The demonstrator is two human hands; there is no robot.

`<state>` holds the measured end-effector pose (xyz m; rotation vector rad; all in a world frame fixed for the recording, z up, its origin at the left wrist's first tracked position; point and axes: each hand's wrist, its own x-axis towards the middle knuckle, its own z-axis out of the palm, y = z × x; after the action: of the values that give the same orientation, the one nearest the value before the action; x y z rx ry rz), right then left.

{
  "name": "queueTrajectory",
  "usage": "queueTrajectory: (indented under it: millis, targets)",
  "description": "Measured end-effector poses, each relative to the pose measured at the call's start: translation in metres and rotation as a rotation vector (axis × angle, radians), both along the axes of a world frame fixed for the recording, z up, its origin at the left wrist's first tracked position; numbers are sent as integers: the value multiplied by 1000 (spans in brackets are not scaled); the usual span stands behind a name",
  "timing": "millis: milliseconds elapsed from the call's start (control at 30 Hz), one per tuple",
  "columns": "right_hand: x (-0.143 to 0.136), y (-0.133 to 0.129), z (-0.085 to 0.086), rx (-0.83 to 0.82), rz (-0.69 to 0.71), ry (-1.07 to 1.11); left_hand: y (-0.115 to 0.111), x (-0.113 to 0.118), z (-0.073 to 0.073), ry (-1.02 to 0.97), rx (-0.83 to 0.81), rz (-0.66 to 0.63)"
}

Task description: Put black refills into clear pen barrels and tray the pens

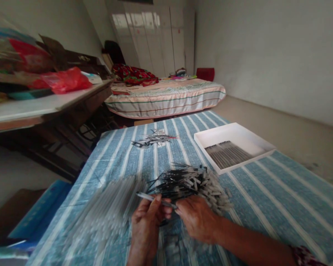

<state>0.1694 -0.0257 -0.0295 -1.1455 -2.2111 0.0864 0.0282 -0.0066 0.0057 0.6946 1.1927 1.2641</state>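
Between my two hands is a slim pen (145,196) with a dark tip at its left end. My left hand (147,218) pinches it along the barrel with thumb and fingers. My right hand (195,218) has its fingers closed on the pen's right end, which they partly cover. Left of the hands lies a wide row of translucent pen barrels (111,203). Just beyond the hands is a heap of thin black refills (172,181), with many short whitish caps (211,192) at its right side.
A white open box (255,157) with a row of finished-looking pens (227,153) stands at the right. Farther back lies a small pile of dark thin pieces (152,139). All rest on a blue striped cloth (255,207). A cluttered desk (24,111) and a bed (166,98) stand beyond.
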Motion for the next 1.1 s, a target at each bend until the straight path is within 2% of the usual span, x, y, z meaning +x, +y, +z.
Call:
queueTrajectory:
  millis: [367,500,667,800,867,967,1100]
  targets:
    - [5,6,9,-43,5,-139,0,1,-4,68,3,-127]
    - [9,7,13,-41,-18,-183,-2,3,-5,93,29,-131]
    - [29,13,22,29,-83,-199,-4,4,-4,140,54,-132]
    - [82,32,29,-1,-259,-224,-3,4,-4,155,78,-86]
    - [122,45,32,-82,-441,-279,-3,3,-4,180,85,-109]
    - [188,64,36,-318,-788,-405,-5,4,-7,212,88,-156]
    - [259,79,35,-446,-940,-467,-7,8,-11,225,97,-189]
